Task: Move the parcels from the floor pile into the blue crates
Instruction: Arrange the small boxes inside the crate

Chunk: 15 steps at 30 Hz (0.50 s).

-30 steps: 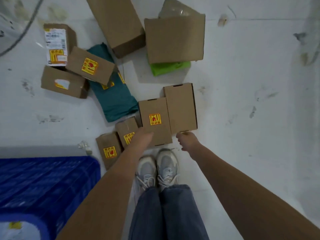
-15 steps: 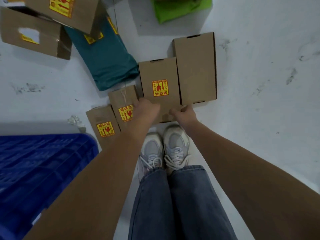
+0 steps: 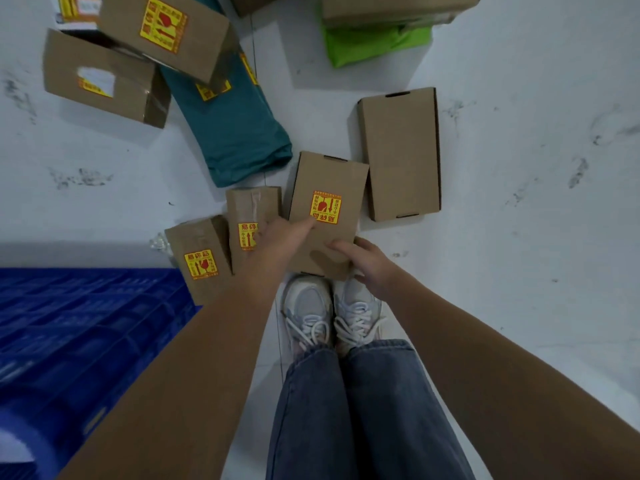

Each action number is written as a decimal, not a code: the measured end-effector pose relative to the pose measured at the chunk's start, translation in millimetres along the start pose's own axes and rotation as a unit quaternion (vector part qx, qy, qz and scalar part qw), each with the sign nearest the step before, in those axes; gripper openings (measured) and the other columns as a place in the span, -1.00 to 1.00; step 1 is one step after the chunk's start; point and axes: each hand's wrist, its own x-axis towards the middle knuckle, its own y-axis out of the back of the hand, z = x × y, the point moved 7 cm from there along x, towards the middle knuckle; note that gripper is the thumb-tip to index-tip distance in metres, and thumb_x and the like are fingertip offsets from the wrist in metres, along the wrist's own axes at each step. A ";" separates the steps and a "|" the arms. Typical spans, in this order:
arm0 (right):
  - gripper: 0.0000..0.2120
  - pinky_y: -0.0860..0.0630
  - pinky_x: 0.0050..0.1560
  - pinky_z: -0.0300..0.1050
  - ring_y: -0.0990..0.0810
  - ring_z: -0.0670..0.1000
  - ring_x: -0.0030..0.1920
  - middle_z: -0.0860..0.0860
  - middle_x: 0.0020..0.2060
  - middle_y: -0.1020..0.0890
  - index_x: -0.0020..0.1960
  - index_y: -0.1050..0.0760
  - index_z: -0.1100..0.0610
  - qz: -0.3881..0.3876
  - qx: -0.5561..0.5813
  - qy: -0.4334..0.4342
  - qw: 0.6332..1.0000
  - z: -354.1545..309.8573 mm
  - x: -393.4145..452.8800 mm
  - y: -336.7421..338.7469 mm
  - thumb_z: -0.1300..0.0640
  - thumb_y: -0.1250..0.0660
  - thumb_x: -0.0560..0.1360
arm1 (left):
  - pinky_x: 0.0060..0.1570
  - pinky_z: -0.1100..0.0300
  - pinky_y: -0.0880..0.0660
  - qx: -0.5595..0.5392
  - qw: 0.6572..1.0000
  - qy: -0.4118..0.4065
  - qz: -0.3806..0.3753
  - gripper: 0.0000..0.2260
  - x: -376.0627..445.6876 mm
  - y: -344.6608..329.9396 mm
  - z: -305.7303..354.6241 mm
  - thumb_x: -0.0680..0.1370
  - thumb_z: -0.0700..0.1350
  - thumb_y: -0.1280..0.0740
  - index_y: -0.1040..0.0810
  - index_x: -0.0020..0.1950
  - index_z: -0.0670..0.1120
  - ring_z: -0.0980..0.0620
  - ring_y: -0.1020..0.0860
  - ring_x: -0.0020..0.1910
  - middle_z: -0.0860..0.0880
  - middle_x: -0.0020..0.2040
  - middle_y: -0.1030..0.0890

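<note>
Both hands on the stickered box [image 3: 325,209], at the near end of the floor [image 3: 519,237] pile just ahead of the shoes [image 3: 329,317]: left hand [image 3: 280,237] gripping its near-left edge, right hand [image 3: 363,261] curled round the near-right corner. Rigid cardboard, looks light, fragile-marked sticker, so hold opposite edges, don't squeeze. Blue crate [image 3: 86,323] sits to the left.
</note>
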 end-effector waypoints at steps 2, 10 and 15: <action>-0.48 -0.39 -0.42 -0.34 -0.51 -0.19 -0.18 -0.10 -0.11 -0.54 0.31 -0.33 0.08 0.009 0.006 -0.001 1.000 1.7 -1.2 0.9 0.05 -0.42 0.43 | 0.31 -0.15 -0.35 -0.010 1.000 0.010 0.001 -0.15 1.1 -0.3 -6.5 0.16 0.27 -0.26 -0.38 0.39 -0.11 -0.20 -0.35 0.37 -0.15 0.41 -0.37; -0.34 -0.47 -0.19 -0.27 -0.51 -0.01 -0.03 0.06 0.04 -0.49 0.28 -0.18 0.14 0.100 -0.092 0.151 0.979 -29.1 -26.8 3.6 0.16 -0.51 0.35 | 0.29 -0.04 -0.38 -0.059 0.998 -0.019 -0.006 -0.14 -20.0 3.7 -15.7 0.24 0.35 -0.31 -0.32 0.43 -0.08 -0.16 -0.42 0.30 -0.11 0.38 -0.39; -0.40 -0.45 -0.10 -0.06 -0.47 0.10 0.10 0.11 0.11 -0.44 0.35 -0.25 0.23 0.231 -0.359 0.307 0.850 -66.0 -85.1 -25.6 0.09 -0.38 0.40 | 0.23 -0.04 -0.45 -0.176 0.976 -0.120 0.032 -0.14 -76.4 -8.4 40.8 0.22 0.29 -0.40 -0.27 0.36 -0.13 -0.12 -0.51 0.19 -0.11 0.26 -0.48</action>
